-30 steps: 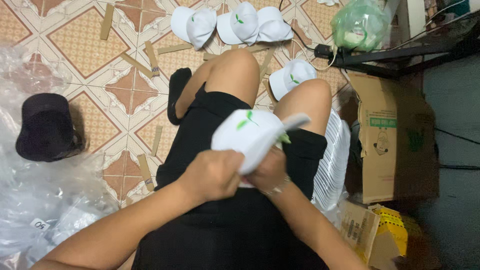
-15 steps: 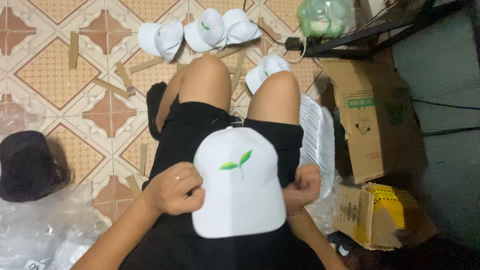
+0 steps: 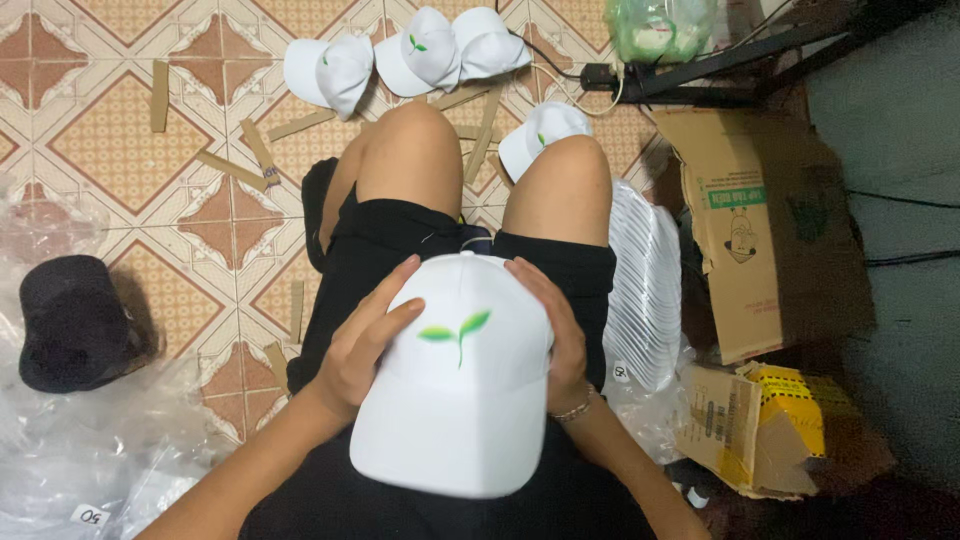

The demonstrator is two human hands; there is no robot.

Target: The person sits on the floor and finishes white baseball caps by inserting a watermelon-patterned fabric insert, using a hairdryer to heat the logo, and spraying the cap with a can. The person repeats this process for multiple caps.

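Cap (image 3: 455,400) held on the lap, both hands gripping its crown.
Left hand (image 3: 365,345) and right hand (image 3: 555,335) clasped the smooth white fabric, leaf emblem up; it looked like shaping, calling next for even pressure. Beyond lay white caps (image 3: 410,55), cardboard strips (image 3: 230,170), a black hat (image 3: 70,320).

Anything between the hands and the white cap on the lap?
Nothing visible. The left hand and right hand both rest directly on the crown of the white fabric cap with a green leaf emblem, one on each side, with no wrapping or other object between them.
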